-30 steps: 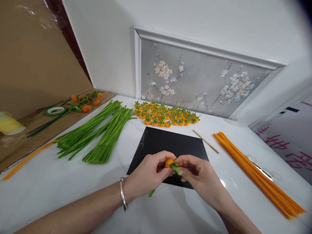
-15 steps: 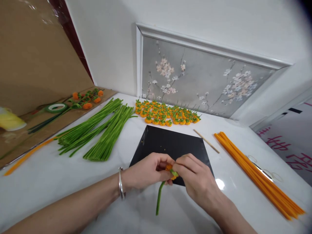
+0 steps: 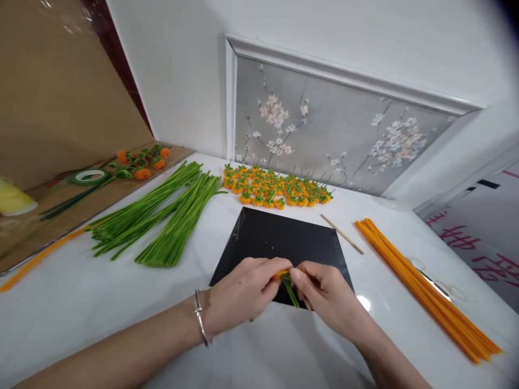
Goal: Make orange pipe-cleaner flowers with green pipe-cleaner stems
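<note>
Between my two hands, above the near part of a black board (image 3: 279, 232), is a small orange pipe-cleaner pumpkin (image 3: 283, 275) with a green pipe cleaner (image 3: 291, 293) on it. My left hand (image 3: 253, 286), with a silver bangle at the wrist, closes its thumb and fingers around the pumpkin's left side. My right hand (image 3: 324, 289) pinches at its right side, thumb and forefinger pressed against the green part. Fingers cover most of the pumpkin. A short green tip pokes out below my left hand.
Behind the board stand several finished orange pumpkins (image 3: 267, 186) with green tops. Green pipe cleaners (image 3: 174, 227) lie left, orange ones (image 3: 421, 286) right, beside scissors (image 3: 432, 281). A thin stick (image 3: 343, 234) rests near the board. Green tape (image 3: 90, 176) sits on cardboard at left.
My hands have turned the pumpkin, so the green stem that hung down toward me is now mostly hidden by my left hand. A green end now points down to the right.
</note>
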`<state>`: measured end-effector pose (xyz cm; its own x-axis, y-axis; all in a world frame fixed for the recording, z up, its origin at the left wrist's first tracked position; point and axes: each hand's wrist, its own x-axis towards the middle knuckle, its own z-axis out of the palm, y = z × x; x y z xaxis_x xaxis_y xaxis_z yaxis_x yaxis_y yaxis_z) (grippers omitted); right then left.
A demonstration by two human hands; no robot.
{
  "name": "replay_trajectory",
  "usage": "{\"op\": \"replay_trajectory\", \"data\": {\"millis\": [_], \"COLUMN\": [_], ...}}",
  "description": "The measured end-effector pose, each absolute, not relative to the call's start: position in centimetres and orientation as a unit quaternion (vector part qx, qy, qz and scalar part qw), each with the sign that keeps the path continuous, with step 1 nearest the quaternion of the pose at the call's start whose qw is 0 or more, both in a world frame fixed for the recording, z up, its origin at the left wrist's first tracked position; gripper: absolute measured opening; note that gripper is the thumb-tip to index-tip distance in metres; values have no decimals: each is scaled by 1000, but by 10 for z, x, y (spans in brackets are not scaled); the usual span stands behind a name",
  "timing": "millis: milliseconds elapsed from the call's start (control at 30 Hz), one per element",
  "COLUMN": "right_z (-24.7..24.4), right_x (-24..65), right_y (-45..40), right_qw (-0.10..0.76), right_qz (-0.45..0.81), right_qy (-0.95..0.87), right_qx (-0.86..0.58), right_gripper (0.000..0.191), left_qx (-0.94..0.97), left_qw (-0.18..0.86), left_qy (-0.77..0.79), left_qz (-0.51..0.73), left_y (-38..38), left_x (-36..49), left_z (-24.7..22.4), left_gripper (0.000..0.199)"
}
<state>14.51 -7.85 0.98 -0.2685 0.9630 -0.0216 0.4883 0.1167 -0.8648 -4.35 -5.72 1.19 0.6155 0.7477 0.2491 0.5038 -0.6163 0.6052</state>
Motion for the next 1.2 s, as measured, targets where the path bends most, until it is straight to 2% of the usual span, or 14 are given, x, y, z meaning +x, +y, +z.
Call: {"op": "replay_trajectory", "data": {"millis": [133, 233, 400, 500, 600, 700, 800, 1000, 1200], "right_z": [12, 12, 7, 7, 10, 14, 17, 17, 13], "right_x": [138, 137, 145, 150, 151, 151, 150, 150, 153], "right_y": [-82, -82, -79, -78, -77, -76, -75, -77, -75], "right_qw": [300, 300, 279, 244, 273, 353, 384, 382, 354], "right_qz": [384, 305, 19, -78, -50, 82, 164, 196, 155], "right_qy": [-692, -745, -887, -911, -902, -854, -818, -821, -853], "right_qx": [-532, -512, -367, -324, -330, -372, -395, -377, -350], "right_gripper": [36, 26, 32, 28, 25, 22, 20, 21, 30], "left_qx": [861, 838, 744, 674, 644, 642, 648, 646, 656], "left_qw": [260, 306, 519, 622, 657, 658, 646, 642, 643], "left_qy": [356, 368, 350, 333, 328, 322, 324, 332, 329], "left_qz": [252, 260, 234, 217, 214, 228, 240, 247, 219], "left_y": [-58, -58, -53, -50, -49, -49, -50, -50, -49], "left_x": [-42, -42, -44, -45, -45, -45, -43, -43, -44], "left_z": [10, 13, 15, 16, 20, 25, 26, 23, 23], "left_gripper": [34, 30, 18, 15, 15, 15, 14, 14, 17]}}
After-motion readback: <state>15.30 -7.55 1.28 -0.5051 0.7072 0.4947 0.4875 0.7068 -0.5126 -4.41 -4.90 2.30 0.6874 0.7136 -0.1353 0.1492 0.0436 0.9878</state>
